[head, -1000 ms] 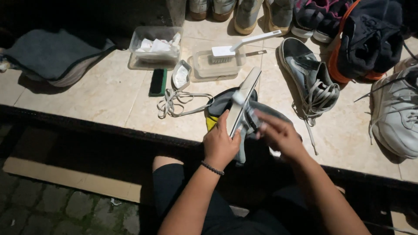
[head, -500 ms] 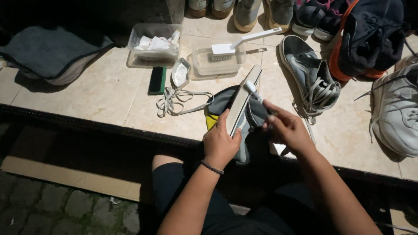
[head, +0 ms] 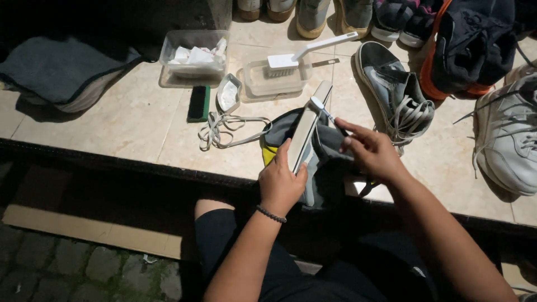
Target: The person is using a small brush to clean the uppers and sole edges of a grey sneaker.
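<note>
From the head camera we see our left hand wrapped around a grey sneaker, holding it on its side with the pale sole turned up, at the near edge of the tiled ledge. Our right hand pinches a small toothbrush, its head touching the sole's rim. Just beyond lie loose white laces, a black brush, and a clear tub with a white brush across it. Another grey sneaker lies to the right.
</note>
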